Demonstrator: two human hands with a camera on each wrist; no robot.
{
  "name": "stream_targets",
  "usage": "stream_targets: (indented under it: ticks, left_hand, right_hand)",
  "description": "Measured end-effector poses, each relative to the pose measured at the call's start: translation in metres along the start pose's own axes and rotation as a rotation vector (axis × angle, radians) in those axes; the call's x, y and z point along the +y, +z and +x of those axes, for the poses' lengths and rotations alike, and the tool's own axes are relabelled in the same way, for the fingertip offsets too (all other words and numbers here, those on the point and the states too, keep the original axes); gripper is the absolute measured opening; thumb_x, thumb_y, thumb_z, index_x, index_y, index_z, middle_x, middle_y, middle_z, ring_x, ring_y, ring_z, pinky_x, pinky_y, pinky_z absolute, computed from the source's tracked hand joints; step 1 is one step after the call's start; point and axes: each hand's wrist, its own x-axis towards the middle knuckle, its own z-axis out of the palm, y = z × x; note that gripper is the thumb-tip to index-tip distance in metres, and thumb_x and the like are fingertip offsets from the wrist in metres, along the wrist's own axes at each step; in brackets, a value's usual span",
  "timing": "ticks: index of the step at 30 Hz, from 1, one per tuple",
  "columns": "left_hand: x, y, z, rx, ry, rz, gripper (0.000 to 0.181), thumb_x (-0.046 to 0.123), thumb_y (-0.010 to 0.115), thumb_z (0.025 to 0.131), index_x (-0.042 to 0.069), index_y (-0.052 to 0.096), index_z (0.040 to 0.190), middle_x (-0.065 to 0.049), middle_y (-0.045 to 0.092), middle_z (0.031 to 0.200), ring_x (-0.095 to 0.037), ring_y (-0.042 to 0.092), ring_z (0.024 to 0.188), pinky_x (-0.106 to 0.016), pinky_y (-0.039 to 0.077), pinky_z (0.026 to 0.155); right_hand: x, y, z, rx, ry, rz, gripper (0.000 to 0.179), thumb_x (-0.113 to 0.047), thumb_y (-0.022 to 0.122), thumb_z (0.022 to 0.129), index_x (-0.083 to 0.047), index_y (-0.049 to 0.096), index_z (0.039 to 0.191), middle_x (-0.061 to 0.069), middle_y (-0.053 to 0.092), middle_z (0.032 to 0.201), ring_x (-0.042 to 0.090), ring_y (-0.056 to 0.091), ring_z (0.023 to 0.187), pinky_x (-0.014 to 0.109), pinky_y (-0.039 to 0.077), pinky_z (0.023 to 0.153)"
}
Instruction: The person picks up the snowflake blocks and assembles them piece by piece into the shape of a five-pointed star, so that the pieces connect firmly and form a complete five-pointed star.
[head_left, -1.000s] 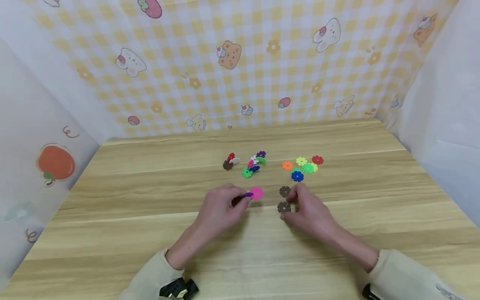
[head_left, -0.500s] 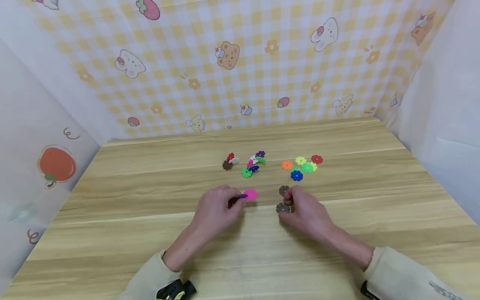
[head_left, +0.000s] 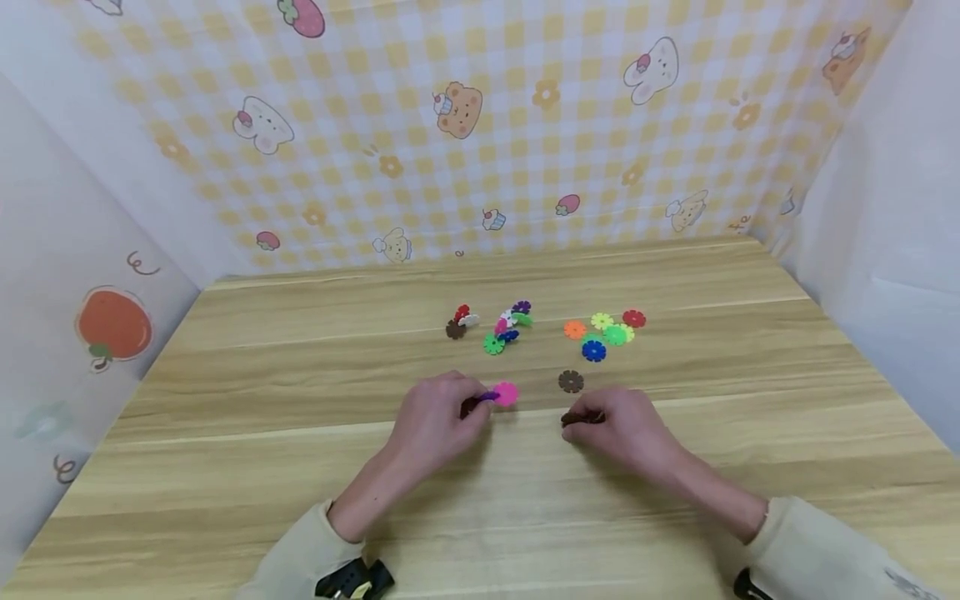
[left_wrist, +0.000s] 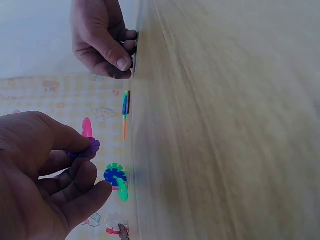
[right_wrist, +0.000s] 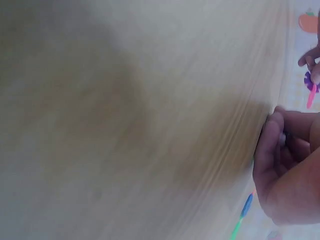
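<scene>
My left hand [head_left: 438, 421] pinches a purple notched plastic disc [head_left: 489, 396] between thumb and fingers. A pink notched disc [head_left: 507, 393] is joined to its edge; in the left wrist view the pink disc [left_wrist: 87, 127] stands up from the purple disc [left_wrist: 91, 147]. My right hand [head_left: 626, 429] pinches a brown notched disc [head_left: 572, 418], tilted nearly edge-on and close over the table, partly covered by the fingers. Just beyond it, another brown disc [head_left: 571, 382] lies flat on the wooden table [head_left: 510, 517].
Behind the hands are a joined cluster with a green disc [head_left: 493, 344] and a smaller one with a brown disc [head_left: 455, 330]. Loose discs lie at the right, among them orange [head_left: 575, 330], blue [head_left: 594, 351] and red [head_left: 634, 318]. A checked cloth [head_left: 510, 150] hangs behind the table.
My right hand has picked up the nearer brown disc, which lay flat, and tilted it up between thumb and fingers. The left hand, with the purple and pink discs, shifted slightly left.
</scene>
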Motion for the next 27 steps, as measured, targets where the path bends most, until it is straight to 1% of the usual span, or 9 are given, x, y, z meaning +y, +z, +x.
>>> stream_targets:
  ticks: [2,4,7,10,12,16,20,24,27]
  left_hand:
    - [0.002,0.0,0.0,-0.004,0.001,0.003,0.005,0.009,0.075,0.087,0.008,0.08,0.088,0.003,0.064,0.071,-0.006,0.045,0.057,-0.02,0.037,0.05]
    - [0.004,0.0,0.0,-0.008,0.004,0.005,0.005,0.01,0.076,0.087,0.009,0.08,0.089,0.003,0.066,0.073,-0.006,0.046,0.058,-0.02,0.037,0.051]
    - [0.007,0.0,0.0,-0.019,0.011,0.007,0.006,0.011,0.076,0.088,0.01,0.081,0.091,0.002,0.068,0.077,-0.006,0.048,0.06,-0.02,0.038,0.052]
    - [0.009,0.0,-0.001,-0.026,0.021,0.004,0.007,0.012,0.076,0.088,0.01,0.081,0.092,0.002,0.07,0.079,-0.005,0.049,0.061,-0.02,0.04,0.052]
    - [0.009,-0.001,-0.001,-0.034,0.036,0.003,0.006,0.012,0.077,0.088,0.011,0.081,0.093,0.002,0.07,0.079,-0.004,0.051,0.062,-0.019,0.041,0.053]
    - [0.011,-0.001,-0.002,-0.075,0.082,-0.003,0.006,0.012,0.076,0.088,0.012,0.08,0.093,0.003,0.071,0.079,-0.005,0.054,0.064,-0.02,0.044,0.057]
    - [0.014,0.0,-0.001,-0.103,0.119,-0.02,0.008,0.011,0.074,0.089,0.012,0.08,0.095,0.004,0.073,0.08,-0.004,0.053,0.063,-0.019,0.044,0.057]
    - [0.017,0.001,-0.002,-0.091,0.148,-0.03,0.009,0.009,0.074,0.09,0.011,0.081,0.096,0.002,0.076,0.083,-0.002,0.052,0.062,-0.017,0.043,0.055]
    - [0.019,0.002,-0.002,-0.083,0.165,-0.015,0.009,0.009,0.075,0.09,0.01,0.081,0.097,-0.001,0.077,0.087,-0.004,0.057,0.065,-0.017,0.046,0.058]
  right_hand:
    - [0.001,-0.005,-0.001,-0.033,0.017,0.082,0.006,-0.015,0.075,0.093,-0.014,0.078,0.088,-0.004,0.067,0.074,0.01,0.058,0.07,0.023,0.049,0.064]
    - [0.0,-0.01,-0.002,-0.076,0.059,0.216,0.012,-0.014,0.068,0.098,-0.007,0.078,0.094,0.002,0.067,0.076,0.012,0.059,0.071,0.023,0.053,0.065]
    - [-0.006,-0.016,-0.002,-0.134,0.13,0.415,0.022,-0.011,0.059,0.103,0.004,0.074,0.112,0.011,0.072,0.092,0.014,0.065,0.078,0.026,0.06,0.073]
    - [-0.014,-0.019,-0.001,-0.161,0.18,0.551,0.029,-0.009,0.058,0.104,0.009,0.067,0.125,0.017,0.072,0.11,0.015,0.07,0.085,0.029,0.061,0.081]
    - [-0.02,-0.02,0.001,-0.158,0.196,0.587,0.03,-0.01,0.061,0.102,0.008,0.067,0.125,0.017,0.073,0.111,0.015,0.071,0.084,0.029,0.061,0.082]
    - [-0.028,-0.018,0.005,-0.129,0.198,0.653,0.03,-0.012,0.069,0.098,0.009,0.068,0.118,0.014,0.075,0.101,0.014,0.071,0.075,0.032,0.062,0.077]
    - [-0.033,-0.012,0.005,-0.116,0.184,0.694,0.03,-0.011,0.07,0.097,0.012,0.067,0.114,0.012,0.076,0.094,0.013,0.071,0.069,0.032,0.063,0.074]
    - [-0.035,-0.008,0.004,-0.107,0.185,0.701,0.028,-0.01,0.069,0.097,0.011,0.068,0.113,0.012,0.076,0.093,0.012,0.071,0.069,0.031,0.063,0.073]
    - [-0.036,-0.004,0.003,-0.081,0.192,0.692,0.025,-0.01,0.069,0.097,0.011,0.068,0.112,0.014,0.077,0.094,0.013,0.071,0.07,0.031,0.063,0.074]
